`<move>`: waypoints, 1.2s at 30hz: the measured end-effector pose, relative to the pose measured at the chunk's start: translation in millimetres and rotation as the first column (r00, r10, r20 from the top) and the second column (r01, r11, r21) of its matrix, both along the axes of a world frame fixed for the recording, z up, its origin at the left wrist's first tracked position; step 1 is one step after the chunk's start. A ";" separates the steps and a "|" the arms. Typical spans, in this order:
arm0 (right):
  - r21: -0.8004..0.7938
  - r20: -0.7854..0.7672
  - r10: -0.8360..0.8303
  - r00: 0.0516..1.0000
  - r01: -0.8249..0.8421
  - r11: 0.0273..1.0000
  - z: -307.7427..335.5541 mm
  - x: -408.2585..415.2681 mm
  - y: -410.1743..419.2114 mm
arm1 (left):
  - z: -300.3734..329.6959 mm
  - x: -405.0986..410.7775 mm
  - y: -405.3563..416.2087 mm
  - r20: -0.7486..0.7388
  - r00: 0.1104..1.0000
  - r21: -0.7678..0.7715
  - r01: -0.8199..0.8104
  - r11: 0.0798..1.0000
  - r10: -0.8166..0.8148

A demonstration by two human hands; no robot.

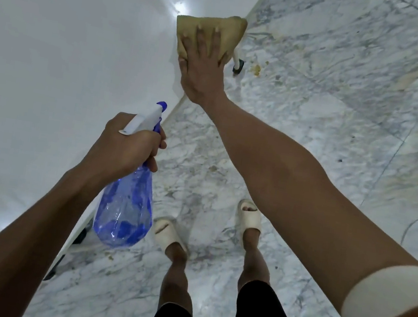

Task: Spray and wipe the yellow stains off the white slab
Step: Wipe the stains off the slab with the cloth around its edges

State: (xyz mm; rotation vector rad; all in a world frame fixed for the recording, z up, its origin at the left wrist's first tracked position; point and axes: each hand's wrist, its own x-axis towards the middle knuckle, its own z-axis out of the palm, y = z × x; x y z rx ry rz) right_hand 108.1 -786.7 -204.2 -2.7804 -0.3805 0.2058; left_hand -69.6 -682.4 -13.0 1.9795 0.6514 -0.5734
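White slab [55, 54]: glossy, filled the left of the view, its long edge running diagonally from upper centre to lower left; a bright light reflection showed near its far edge. Marble floor [330, 122]: grey-veined, filled the right and bottom, with yellowish-brown spots and smears near the slab's edge. Person: two bare forearms reaching forward, black shorts, a white band on the right upper arm. Spray bottle [125, 208]: translucent blue body with a white and blue trigger head, hung below the left hand over the slab's edge, nozzle pointing away from the person. Left hand [129, 146]: fingers curled round the bottle's neck and trigger. Right hand [202, 67]: fingers spread and straight, palm pressed flat on the cloth. Cloth [210, 33]: tan-yellow, folded, lay on the slab right at its edge, part overhanging toward the floor. Pale slippers [249, 217]: one on each foot, on the floor beside the slab. Black caster [238, 66]: beneath the slab's edge, just beside the right hand.
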 end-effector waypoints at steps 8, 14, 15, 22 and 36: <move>0.083 0.024 -0.095 0.995 0.093 0.992 1.9 -95.8 62.2 | 18.5 -33.3 64.5 0.093 0.968 0.073 0.227 0.971 -0.233; 0.082 0.016 -0.128 0.992 0.127 0.989 4.9 -167.4 104.2 | 26.7 -84.6 121.2 0.075 0.936 0.103 0.336 0.936 -0.344; 0.094 0.019 -0.138 0.990 0.136 0.986 3.0 -179.2 112.8 | 26.1 -92.7 129.6 0.067 0.939 0.104 0.330 0.938 -0.338; 0.152 0.042 -0.184 0.982 0.175 0.973 -3.6 -247.7 154.3 | 8.6 -157.1 177.6 0.067 0.939 0.168 0.323 0.931 -0.338; 0.100 0.022 -0.158 0.987 0.156 0.983 4.9 -381.0 227.6 | 6.8 -329.7 241.4 0.064 0.971 0.173 0.216 0.961 -0.230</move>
